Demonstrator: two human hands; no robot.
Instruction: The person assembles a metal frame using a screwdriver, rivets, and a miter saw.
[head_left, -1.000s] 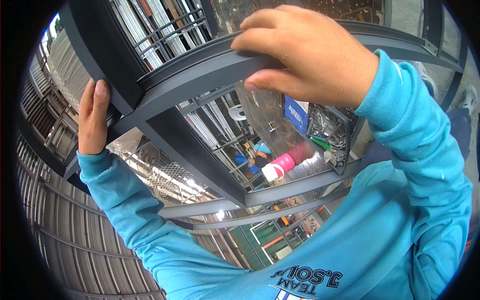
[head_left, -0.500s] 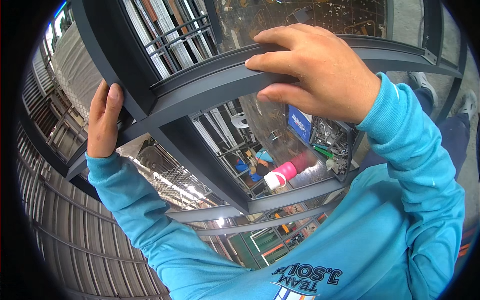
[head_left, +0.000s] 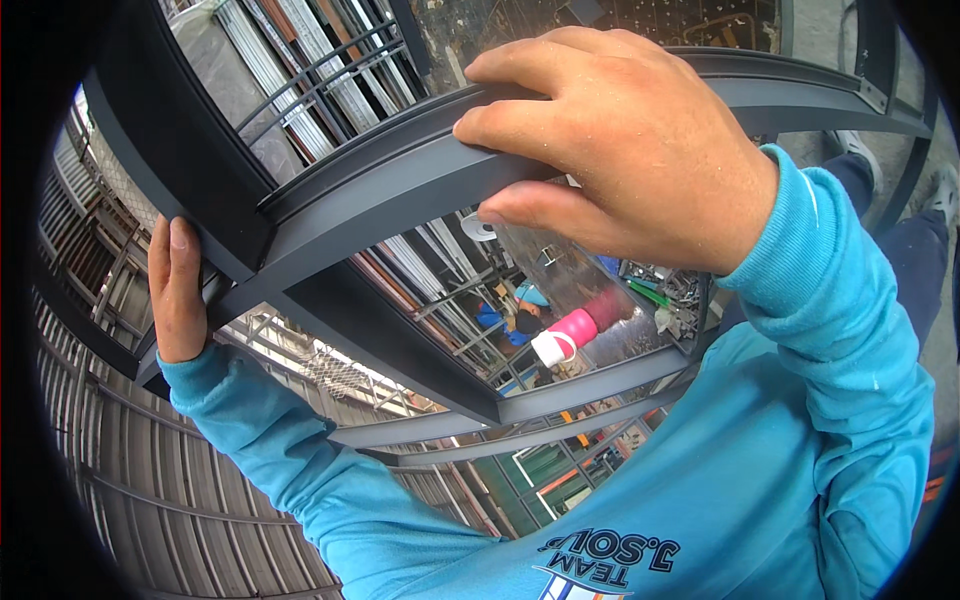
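Observation:
A dark grey metal profile frame point(head_left: 370, 175) stretches across in front of me, with a wide upright bar point(head_left: 185, 130) joining its rail at the left. My right hand point(head_left: 630, 150) straddles the rail, fingers over its top and thumb on the near side. At the left corner, my left hand point(head_left: 180, 295) holds the frame, its visible fingers straight along the bar's outer side. Part of that hand's grip is hidden behind the metal. Another grey bar point(head_left: 390, 340) runs from the rail down toward my body.
Below the frame are a pink and white jug point(head_left: 568, 337), a box of metal bits point(head_left: 672, 290) and a roll of white tape point(head_left: 478, 226). Long metal profiles point(head_left: 290, 75) lie in a rack at the far left. Another person's leg and shoe point(head_left: 858, 150) show at the right.
The frame's left corner and my left hand have shifted left and slightly down in the picture. My right hand appears larger and a little further left, still on the rail.

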